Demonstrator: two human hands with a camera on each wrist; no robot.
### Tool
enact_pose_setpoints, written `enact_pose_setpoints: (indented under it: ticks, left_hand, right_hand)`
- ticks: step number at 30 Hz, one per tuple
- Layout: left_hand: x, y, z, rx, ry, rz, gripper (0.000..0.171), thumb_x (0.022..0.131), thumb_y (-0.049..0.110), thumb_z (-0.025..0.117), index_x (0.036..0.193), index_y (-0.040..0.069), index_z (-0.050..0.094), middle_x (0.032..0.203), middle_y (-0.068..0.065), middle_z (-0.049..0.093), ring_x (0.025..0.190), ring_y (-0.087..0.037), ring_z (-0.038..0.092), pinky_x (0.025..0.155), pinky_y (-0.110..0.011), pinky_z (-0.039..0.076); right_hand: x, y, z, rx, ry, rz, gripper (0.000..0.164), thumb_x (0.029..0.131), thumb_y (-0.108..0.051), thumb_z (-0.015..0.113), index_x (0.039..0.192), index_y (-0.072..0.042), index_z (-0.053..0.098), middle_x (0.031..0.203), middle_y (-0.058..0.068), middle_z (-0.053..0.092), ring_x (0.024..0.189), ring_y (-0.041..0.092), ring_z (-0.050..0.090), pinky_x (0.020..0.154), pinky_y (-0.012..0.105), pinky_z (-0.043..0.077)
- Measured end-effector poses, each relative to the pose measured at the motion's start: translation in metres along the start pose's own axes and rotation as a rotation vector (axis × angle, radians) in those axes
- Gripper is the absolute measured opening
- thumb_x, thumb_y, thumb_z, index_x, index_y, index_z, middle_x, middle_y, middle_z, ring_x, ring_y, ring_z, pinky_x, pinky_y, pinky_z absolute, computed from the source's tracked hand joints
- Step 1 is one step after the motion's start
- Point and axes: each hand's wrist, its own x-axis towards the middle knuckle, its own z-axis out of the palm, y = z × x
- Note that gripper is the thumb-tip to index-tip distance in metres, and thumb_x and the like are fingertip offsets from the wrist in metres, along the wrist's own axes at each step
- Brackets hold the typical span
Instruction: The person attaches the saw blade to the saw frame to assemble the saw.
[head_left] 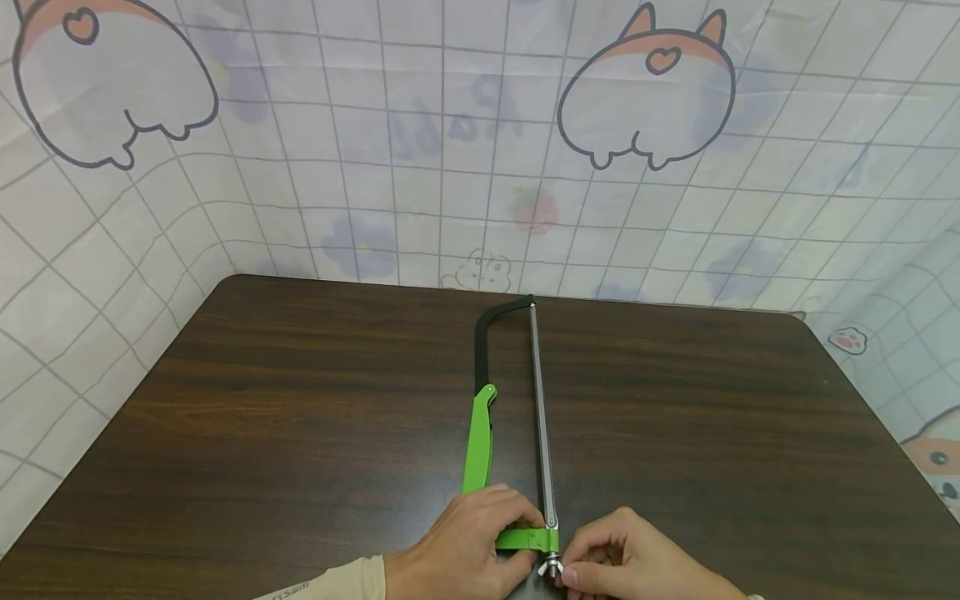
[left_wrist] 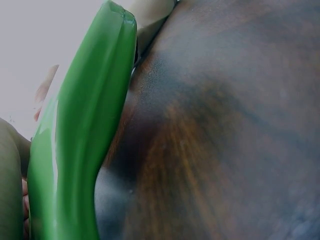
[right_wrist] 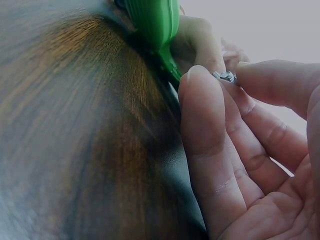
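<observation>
A hacksaw with a green handle (head_left: pixel 477 446), a black bowed frame (head_left: pixel 482 354) and a silver blade (head_left: pixel 542 417) points away from me on the table. My left hand (head_left: pixel 476 542) grips its green near end, thumb and fingers around the short green arm (head_left: pixel 522 539) that meets the blade. At the tip of that arm is a metal wing nut (head_left: pixel 551 568). The thumb and index finger of my right hand (head_left: pixel 637 554) pinch the wing nut from the right. In the left wrist view, the green handle (left_wrist: pixel 85 130) fills the left side; most of the left hand is hidden there.
The dark wooden table (head_left: pixel 300 400) has rounded far corners. Behind it hangs a white gridded cloth (head_left: pixel 420 200) with cartoon prints, which also runs along both sides. The far end of the saw reaches the table's back edge.
</observation>
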Motion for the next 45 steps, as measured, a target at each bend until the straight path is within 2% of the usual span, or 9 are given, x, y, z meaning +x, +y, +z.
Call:
enact_pose_setpoints:
  ticks: [10, 17, 26, 33, 42, 45]
  left_hand:
    - [0.0013, 0.0002, -0.0001, 0.022, 0.016, 0.031, 0.019, 0.088, 0.01, 0.074, 0.103, 0.02, 0.071, 0.094, 0.011, 0.069, 0.085, 0.006, 0.052, 0.076, -0.001, 0.039]
    - [0.0009, 0.0005, -0.0007, -0.003, -0.004, -0.006, 0.018, 0.09, 0.011, 0.074, 0.105, 0.02, 0.071, 0.096, 0.012, 0.07, 0.086, 0.006, 0.052, 0.076, -0.003, 0.041]
    - [0.0014, 0.001, -0.0007, 0.001, 0.006, 0.003, 0.016, 0.09, 0.011, 0.074, 0.103, 0.02, 0.071, 0.095, 0.012, 0.07, 0.087, 0.006, 0.053, 0.078, -0.003, 0.041]
    - [0.0013, 0.0011, -0.0006, -0.001, 0.009, 0.005, 0.017, 0.089, 0.01, 0.074, 0.103, 0.02, 0.07, 0.094, 0.012, 0.069, 0.086, 0.006, 0.053, 0.078, -0.003, 0.042]
    - [0.0014, 0.001, -0.0009, -0.016, 0.004, -0.002, 0.018, 0.089, 0.009, 0.074, 0.103, 0.02, 0.071, 0.094, 0.012, 0.07, 0.086, 0.006, 0.053, 0.078, -0.004, 0.042]
    - [0.0012, 0.001, -0.001, -0.019, 0.002, -0.004, 0.018, 0.089, 0.009, 0.074, 0.103, 0.02, 0.071, 0.095, 0.012, 0.07, 0.086, 0.006, 0.053, 0.078, -0.004, 0.043]
  right_hand:
    - [0.0001, 0.0003, -0.0005, -0.022, -0.008, -0.001, 0.02, 0.104, 0.0, 0.053, 0.103, 0.011, 0.069, 0.083, 0.036, 0.061, 0.074, -0.004, 0.061, 0.063, 0.02, 0.057]
    - [0.0004, 0.0, -0.0002, -0.021, -0.007, 0.001, 0.021, 0.105, -0.001, 0.052, 0.103, 0.011, 0.07, 0.085, 0.036, 0.062, 0.078, -0.005, 0.063, 0.067, 0.021, 0.058]
    - [0.0022, 0.0014, 0.0005, -0.062, -0.014, -0.052, 0.02, 0.104, 0.002, 0.052, 0.101, 0.01, 0.07, 0.084, 0.033, 0.064, 0.079, -0.006, 0.062, 0.065, 0.022, 0.059]
    - [0.0041, 0.0031, 0.0015, -0.142, 0.001, -0.088, 0.017, 0.103, 0.003, 0.055, 0.099, 0.006, 0.071, 0.081, 0.029, 0.067, 0.075, -0.006, 0.062, 0.059, 0.024, 0.058]
    - [0.0044, 0.0027, 0.0021, -0.177, 0.02, -0.089, 0.017, 0.102, 0.003, 0.056, 0.098, 0.004, 0.072, 0.08, 0.027, 0.068, 0.074, -0.008, 0.062, 0.058, 0.025, 0.058]
    - [0.0039, 0.0007, 0.0026, -0.172, 0.031, -0.065, 0.017, 0.101, 0.002, 0.057, 0.1, 0.002, 0.074, 0.081, 0.028, 0.067, 0.075, -0.009, 0.061, 0.06, 0.022, 0.057]
